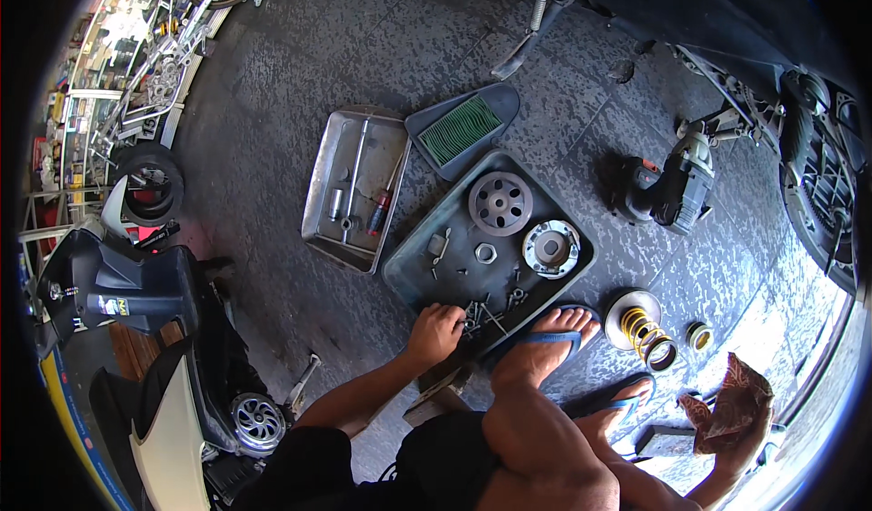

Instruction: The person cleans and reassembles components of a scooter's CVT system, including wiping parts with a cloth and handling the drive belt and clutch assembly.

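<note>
Bending over the near edge of the dark tray (463, 220), the left hand (438, 333) sits with its fingers curled in beside a cluster of loose bolts (475, 315); whether they grip one cannot be told. The right hand (749, 443) is off at the lower right against a reddish-brown patterned cloth (734, 406), its fingers too hidden to read.

The bolts lie in the tray's near corner, with a sandalled foot (548, 334) close along the near right rim, hemming in that side. Farther inside are a hex nut (486, 253), a small silver part (438, 244), a slotted metal drum (500, 193) and, just beside it, a round clutch piece (538, 246). Beyond the far left side stands a silver tray (380, 161) with a screwdriver (379, 214), a long rod (360, 158) and a socket (337, 204). A green pleated filter (461, 130) lies on a dark cover (510, 111) next to both trays.

To the right, a power tool (683, 191) rests on the floor (581, 175); nearer are a yellow spring (641, 327) on a pale disc (621, 316) and a small ring (698, 329). Scooter bodywork (150, 279) crowds the left, a wheel (822, 207) the far right.
</note>
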`<state>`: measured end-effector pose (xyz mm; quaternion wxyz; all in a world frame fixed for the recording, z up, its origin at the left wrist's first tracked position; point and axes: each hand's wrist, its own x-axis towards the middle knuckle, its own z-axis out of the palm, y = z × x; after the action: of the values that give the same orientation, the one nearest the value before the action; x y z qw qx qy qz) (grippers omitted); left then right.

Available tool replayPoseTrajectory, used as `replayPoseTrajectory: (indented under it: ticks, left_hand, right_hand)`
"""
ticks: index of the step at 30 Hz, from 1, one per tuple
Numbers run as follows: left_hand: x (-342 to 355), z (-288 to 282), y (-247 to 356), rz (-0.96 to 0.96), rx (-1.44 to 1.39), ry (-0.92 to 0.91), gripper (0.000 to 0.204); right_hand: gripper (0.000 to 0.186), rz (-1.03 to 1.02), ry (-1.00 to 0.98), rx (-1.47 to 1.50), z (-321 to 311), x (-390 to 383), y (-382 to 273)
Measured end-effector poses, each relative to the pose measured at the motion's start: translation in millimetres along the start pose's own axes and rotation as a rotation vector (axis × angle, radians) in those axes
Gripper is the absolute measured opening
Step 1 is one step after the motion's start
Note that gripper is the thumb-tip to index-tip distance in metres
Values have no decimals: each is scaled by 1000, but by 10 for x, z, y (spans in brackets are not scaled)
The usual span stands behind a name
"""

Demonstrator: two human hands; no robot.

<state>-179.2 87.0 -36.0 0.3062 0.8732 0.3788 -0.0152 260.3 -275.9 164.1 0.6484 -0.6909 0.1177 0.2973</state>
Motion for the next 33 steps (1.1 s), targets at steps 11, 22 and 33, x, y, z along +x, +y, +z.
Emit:
replayPoseTrajectory:
  ticks: [11,22,33]
  left_hand:
    - [-11,18,193,74,204,-83,25]
    - [-112,-115,137,115,147,-73,20]
    - [1056,-859,2152,-256,-1800,-242,14]
  right_hand:
    - [50,32,-32,18,-44,-56,-14]
    - [41,-185,246,-1,-9,-15,140]
    - [48,-127,-623,-629,1814,-112,-993]
